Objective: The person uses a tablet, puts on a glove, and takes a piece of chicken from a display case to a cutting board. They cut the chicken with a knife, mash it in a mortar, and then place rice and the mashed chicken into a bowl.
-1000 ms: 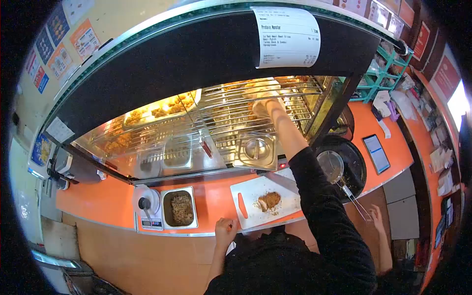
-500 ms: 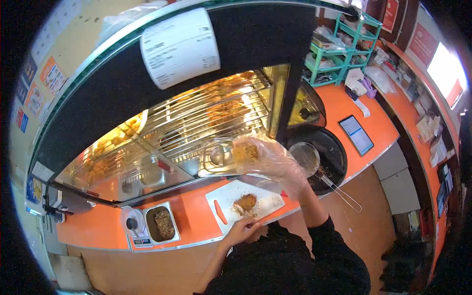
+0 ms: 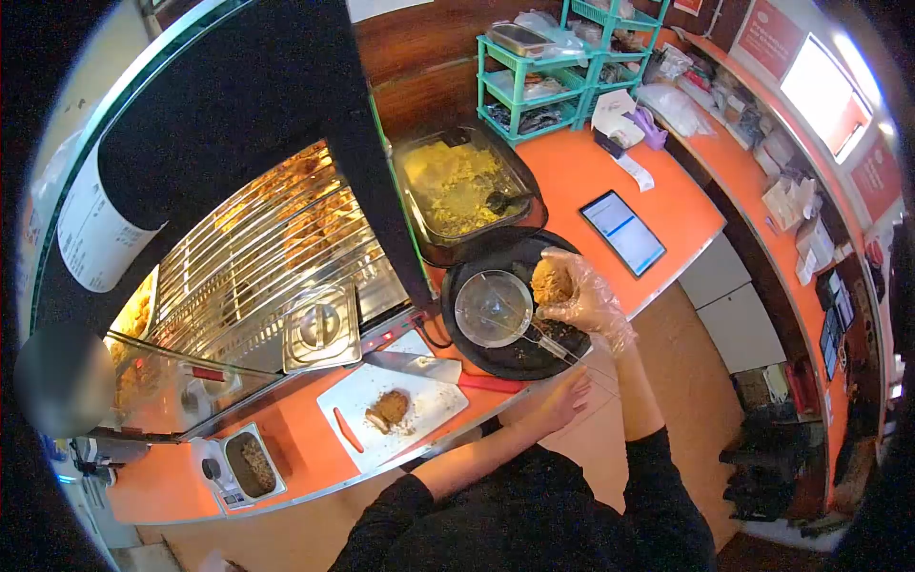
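Observation:
My right hand (image 3: 593, 303), in a clear plastic glove, grips a brown crumb-coated piece of food (image 3: 551, 282) over the right part of the round black tray (image 3: 510, 363). A wire-mesh strainer (image 3: 493, 307) rests on this tray, its handle pointing to the counter's front edge. My bare left hand (image 3: 564, 405) is just in front of the edge, near the strainer handle, with fingers stretched out and nothing visible in them. On the white cutting board (image 3: 343, 396) lies a brown crumbly heap (image 3: 389, 408) with a pale part. A large knife (image 3: 419, 367) with a red handle lies across the board's back corner.
Left of the board stand a steel container (image 3: 255, 464) and a small scale (image 3: 227, 491). A lidded steel pan (image 3: 322, 329) sits beside the glass warmer with wire racks. Behind the tray is a dish of yellow food (image 3: 456, 186). A tablet (image 3: 622, 233) lies to the right.
My right hand has carried the crumbed piece from in front of the warmer rightward to over the black tray. My left hand has left the board and moved right. The view has turned right.

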Demonstrator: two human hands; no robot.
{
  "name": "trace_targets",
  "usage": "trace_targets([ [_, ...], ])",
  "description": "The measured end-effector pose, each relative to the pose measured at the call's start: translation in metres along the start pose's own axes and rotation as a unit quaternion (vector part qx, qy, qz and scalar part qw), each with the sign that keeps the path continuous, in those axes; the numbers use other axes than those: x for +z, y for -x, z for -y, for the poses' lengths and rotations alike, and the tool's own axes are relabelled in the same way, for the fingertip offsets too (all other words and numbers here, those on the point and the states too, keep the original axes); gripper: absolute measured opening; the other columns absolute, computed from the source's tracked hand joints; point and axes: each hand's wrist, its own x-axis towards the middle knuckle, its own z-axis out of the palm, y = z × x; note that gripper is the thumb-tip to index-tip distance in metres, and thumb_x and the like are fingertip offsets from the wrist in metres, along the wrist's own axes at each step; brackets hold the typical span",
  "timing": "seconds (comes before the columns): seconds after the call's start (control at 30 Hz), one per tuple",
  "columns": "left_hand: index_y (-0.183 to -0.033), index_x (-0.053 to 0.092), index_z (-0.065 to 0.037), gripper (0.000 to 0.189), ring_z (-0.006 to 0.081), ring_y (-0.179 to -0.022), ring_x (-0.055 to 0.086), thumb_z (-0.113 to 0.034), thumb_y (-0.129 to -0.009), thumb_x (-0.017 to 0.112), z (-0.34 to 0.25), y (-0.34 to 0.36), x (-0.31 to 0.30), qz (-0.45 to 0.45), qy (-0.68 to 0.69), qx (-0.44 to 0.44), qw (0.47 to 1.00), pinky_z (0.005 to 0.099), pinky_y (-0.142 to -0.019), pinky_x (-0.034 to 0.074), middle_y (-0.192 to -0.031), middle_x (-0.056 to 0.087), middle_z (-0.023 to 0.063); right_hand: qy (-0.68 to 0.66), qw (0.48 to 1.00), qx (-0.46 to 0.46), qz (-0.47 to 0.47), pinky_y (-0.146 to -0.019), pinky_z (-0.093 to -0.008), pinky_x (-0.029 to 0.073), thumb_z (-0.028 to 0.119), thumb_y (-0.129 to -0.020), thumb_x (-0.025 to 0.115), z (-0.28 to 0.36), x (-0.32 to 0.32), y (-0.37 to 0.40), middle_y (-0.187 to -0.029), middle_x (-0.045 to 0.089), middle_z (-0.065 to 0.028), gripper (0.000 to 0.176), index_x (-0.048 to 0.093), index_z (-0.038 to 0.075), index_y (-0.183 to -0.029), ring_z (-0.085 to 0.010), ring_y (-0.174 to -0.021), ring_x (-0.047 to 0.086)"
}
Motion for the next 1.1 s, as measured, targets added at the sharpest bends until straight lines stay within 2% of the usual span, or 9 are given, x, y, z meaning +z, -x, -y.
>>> trace_targets([
  [0.1,-0.14,0.045,-0.028,0.054,0.0204,-0.134,0.039,-0.05,-0.092,0.057,0.001,-0.019,0.017,-0.038,0.078,0.04,0.995,0.0419,-0.111,0.026,-0.138,0.05,-0.0003,0.05,0.996,-0.058,-0.035,-0.106,-0.0364,0.041,0.019,-0.058,0.091,-0.021,-0.006,0.0,-0.135,0.051,-0.0115,0.089,0.047,0.007,-0.135,-0.0239,-0.126,0.049],
  [0.2,-0.135,0.048,-0.022,0.052,0.0208,-0.121,0.053,-0.05,-0.092,0.058,-0.001,-0.006,0.024,-0.033,0.081,0.082,0.993,0.0394,-0.103,0.036,-0.11,0.063,0.0014,0.053,0.996,-0.077,-0.014,-0.104,-0.0377,0.042,0.025,-0.057,0.092,-0.042,-0.024,0.0,-0.133,0.053,-0.0122,0.091,0.048,0.007,-0.134,-0.0267,-0.123,0.052],
  [0.27,-0.116,0.056,-0.016,0.04,0.0183,-0.085,0.063,-0.049,-0.093,0.058,-0.008,0.023,0.044,-0.051,0.114,0.14,0.982,0.0337,-0.082,0.048,-0.076,0.058,-0.0002,0.005,0.998,-0.058,0.009,-0.101,-0.0387,0.046,0.025,-0.054,0.092,-0.06,-0.032,-0.001,-0.129,0.055,-0.0127,0.09,0.05,0.008,-0.131,-0.029,-0.118,0.055],
  [0.3,-0.116,0.056,-0.016,0.04,0.0183,-0.085,0.063,-0.049,-0.093,0.058,-0.009,0.034,0.047,-0.056,0.118,0.146,0.981,0.0337,-0.082,0.048,-0.076,0.058,-0.0002,0.002,0.998,-0.062,0.017,-0.101,-0.0387,0.046,0.025,-0.054,0.092,-0.064,-0.038,0.0,-0.129,0.055,-0.0127,0.09,0.05,0.008,-0.131,-0.029,-0.118,0.055],
  [0.4,-0.08,0.046,-0.016,0.034,0.0099,-0.048,0.036,-0.044,-0.098,0.053,-0.029,0.083,0.079,-0.195,0.169,0.149,0.955,0.0272,-0.048,0.037,-0.061,0.039,-0.0032,0.147,0.982,-0.041,0.113,-0.099,-0.0385,0.047,0.022,-0.053,0.09,-0.061,-0.044,0.004,-0.125,0.057,-0.0129,0.086,0.051,0.009,-0.128,-0.03,-0.115,0.057],
  [0.67,-0.082,0.046,-0.015,0.034,0.007,-0.039,0.024,-0.043,-0.099,0.052,-0.044,0.159,0.064,-0.11,0.164,0.195,0.961,0.0225,-0.037,0.021,-0.053,0.027,-0.0055,0.13,0.968,-0.134,0.169,-0.097,-0.0382,0.047,0.019,-0.056,0.082,-0.055,0.018,0.022,-0.116,0.06,-0.0122,0.07,0.057,0.009,-0.121,-0.0311,-0.109,0.059],
  [0.9,-0.081,0.05,-0.013,0.035,0.0046,-0.036,0.023,-0.044,-0.099,0.052,-0.012,0.25,0.073,-0.148,0.113,0.225,0.956,0.0204,-0.032,0.02,-0.052,0.028,-0.0068,0.213,0.959,-0.17,0.076,-0.087,-0.0454,0.05,0.032,-0.056,0.085,-0.037,0.06,0.018,-0.104,0.065,-0.0128,0.072,0.057,0.014,-0.12,-0.0351,-0.099,0.061],
  [0.97,-0.082,0.052,-0.012,0.035,0.0044,-0.033,0.022,-0.043,-0.099,0.052,0.003,0.273,0.071,-0.164,0.088,0.244,0.952,0.0209,-0.03,0.02,-0.05,0.03,-0.0063,0.202,0.965,-0.127,0.113,-0.092,-0.046,0.048,0.032,-0.058,0.085,-0.041,0.071,0.015,-0.109,0.064,-0.0148,0.075,0.055,0.014,-0.124,-0.036,-0.101,0.06],
  [1.1,-0.083,0.051,-0.011,0.035,0.0037,-0.031,0.022,-0.041,-0.1,0.05,0.024,0.316,0.071,-0.21,0.042,0.238,0.947,0.0204,-0.028,0.019,-0.049,0.03,-0.0065,0.24,0.942,-0.204,0.116,-0.095,-0.0453,0.046,0.035,-0.062,0.083,-0.048,0.069,0.014,-0.113,0.062,-0.0156,0.073,0.056,0.014,-0.127,-0.0361,-0.107,0.058],
])
